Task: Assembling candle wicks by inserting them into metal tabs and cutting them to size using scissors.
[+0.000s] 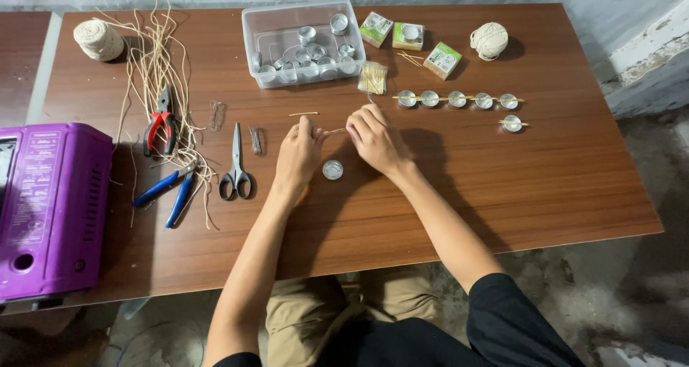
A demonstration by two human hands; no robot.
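Pinching a short pale wick (336,131) between them, the left hand (298,155) and the right hand (375,139) meet just beyond a small metal cup (332,170) that sits on the wooden table (545,180); this cup serves as the landmark. Both hands have their fingertips drawn together on the ends of the wick, the remaining fingers curled loosely, and the wick hangs clear of the cup, just past it. To the cup's left lie grey scissors (235,167), and farther that way blue-handled pliers (171,191) and red-handled pliers (161,125) rest among loose strands of twine (147,58). A purple plastic case (50,205) stands at the table's far left edge. Beyond the cup, toward the wall, a clear plastic bin (301,43) holds more metal cups, with a bundle of thin sticks (372,78) beside it. To the cup's right and farther away, a row of cups (457,99) lies with sticks laid across their tops. One ball of twine (489,40) sits past that row, another twine ball (99,39) at the far left corner.
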